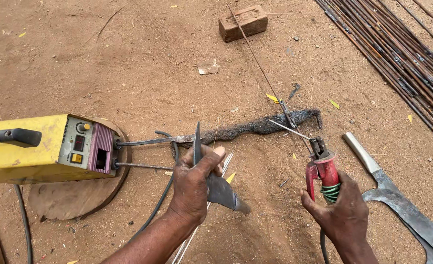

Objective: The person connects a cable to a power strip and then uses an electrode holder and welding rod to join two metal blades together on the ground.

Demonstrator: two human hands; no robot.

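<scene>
My left hand [193,183] grips a dark flat metal blade piece [220,189], holding it on edge over the sandy ground, its thin upper part rising past my thumb. My right hand [342,212] holds a red welding electrode holder [322,168] with green wire wound round its handle. A thin welding rod [288,129] sticks out of the holder's jaws up and to the left, its tip near a long rough, slag-covered iron bar [255,127] lying on the ground.
A yellow welding machine [35,149] sits on a round wooden disc [74,198] at left, cables running from its front. A brick [242,22] lies at the top. A rebar bundle [402,58] runs along the right. A large curved blade [402,203] lies at bottom right.
</scene>
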